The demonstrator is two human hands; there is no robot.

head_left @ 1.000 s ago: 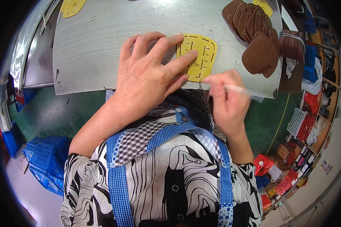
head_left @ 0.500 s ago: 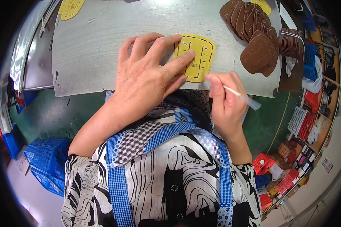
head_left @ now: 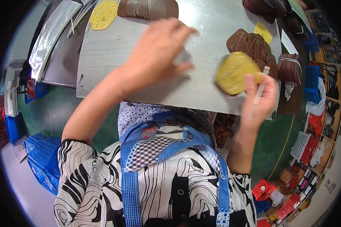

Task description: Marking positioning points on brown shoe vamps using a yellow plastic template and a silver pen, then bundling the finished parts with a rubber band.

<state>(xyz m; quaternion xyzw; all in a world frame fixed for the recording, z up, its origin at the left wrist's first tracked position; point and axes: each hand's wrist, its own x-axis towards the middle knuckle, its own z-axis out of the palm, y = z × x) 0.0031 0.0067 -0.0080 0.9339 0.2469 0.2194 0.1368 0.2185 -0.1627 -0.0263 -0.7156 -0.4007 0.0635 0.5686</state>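
Observation:
My right hand [head_left: 260, 94] is closed on a yellow template [head_left: 236, 72] with rounded corners, lifted near the table's right side. A slim pale pen-like stick [head_left: 259, 92] is also tucked in those fingers. Over the middle of the table, my left hand [head_left: 159, 49] is smeared by motion, its fingers apart and nothing seen in them. Just beyond it, a fanned row of brown leather pieces [head_left: 151, 9] lies at the far edge. Beside the template, partly covered by it, spreads a pile of marked brown pieces [head_left: 250, 43].
More yellow templates lie at the far left [head_left: 103, 15] and by the brown pile [head_left: 263, 32]. A tied brown bundle [head_left: 290, 68] sits past the table's right edge. Blue crates [head_left: 43, 160] stand on the floor at left; shelves with baskets line the right.
The yellow template has left the table middle and moved right in my right hand, with the stick. My left hand has come off it and moved forward. The view has shifted, showing more far table.

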